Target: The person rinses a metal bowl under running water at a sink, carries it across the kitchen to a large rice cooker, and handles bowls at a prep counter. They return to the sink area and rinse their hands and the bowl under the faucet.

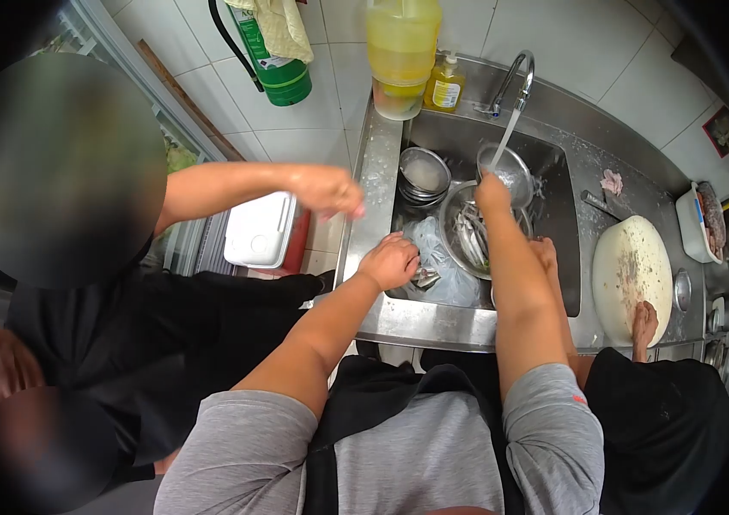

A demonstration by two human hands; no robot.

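Note:
My left hand point(390, 260) lies at the sink's near left side, over the edge of a clear plastic bag point(443, 279) with some small fish in it; its fingers are bent and their tips are hidden. My right hand point(492, 194) grips the rim of a metal bowl point(515, 176) under the running tap point(515, 77). Water falls into that bowl. Just below it, a metal colander point(449, 225) holds several small silvery fish point(470, 236). Stacked metal bowls point(424, 172) stand at the sink's back left corner.
At left, another person's blurred hand point(330, 190) reaches toward the sink. A person at right has one hand point(543, 253) beside my right forearm and another point(644, 322) on a round white board point(631, 275). A yellow container point(403, 43) and soap bottle point(444, 86) stand behind the sink.

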